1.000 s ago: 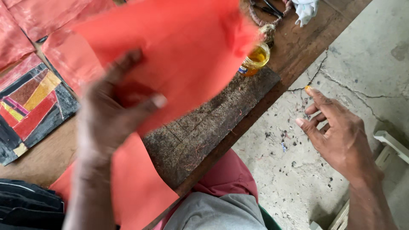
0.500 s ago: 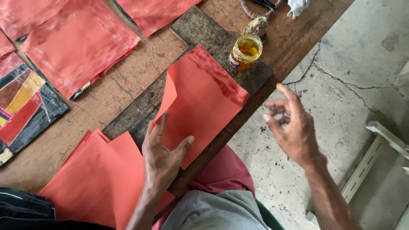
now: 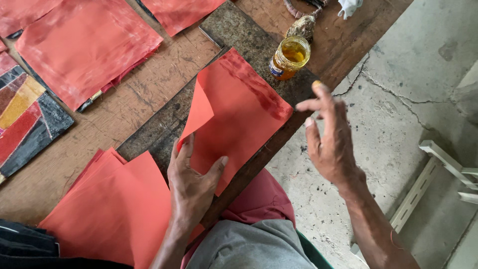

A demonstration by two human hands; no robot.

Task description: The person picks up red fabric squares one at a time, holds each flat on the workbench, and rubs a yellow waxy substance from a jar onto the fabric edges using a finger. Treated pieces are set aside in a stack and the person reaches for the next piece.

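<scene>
I look down on a worn wooden worktop [image 3: 139, 107] that runs from the lower left to the upper right, with cracked concrete floor [image 3: 398, 89] past its right edge. A dark slab [image 3: 234, 30] lies along that right edge, and on it rests the red paper sheet [image 3: 244, 119], its left corner curled upward. At the near edge of the worktop, left of my arm, sits a stack of red sheets [image 3: 109, 209]. Near the far left corner lies a shiny red sheet [image 3: 84, 45] on top of other pieces, another red sheet [image 3: 179, 12] lies at the far edge, and a panel of red, yellow and black patches [image 3: 22, 119] sits at the left edge. My left hand [image 3: 191, 187] presses flat on the near corner of the red paper sheet, fingers spread, thumb out to the right, not gripping anything. My right hand [image 3: 328, 139] hovers over the floor just past the right edge of the worktop, open and empty, fingers apart, with a yellowish smear on one fingertip [image 3: 316, 84]. A small glass jar [image 3: 291, 57] of amber liquid stands open near the right edge, just beyond the sheet's far corner. My knee in reddish cloth [image 3: 259, 199] shows below the worktop's edge.
</scene>
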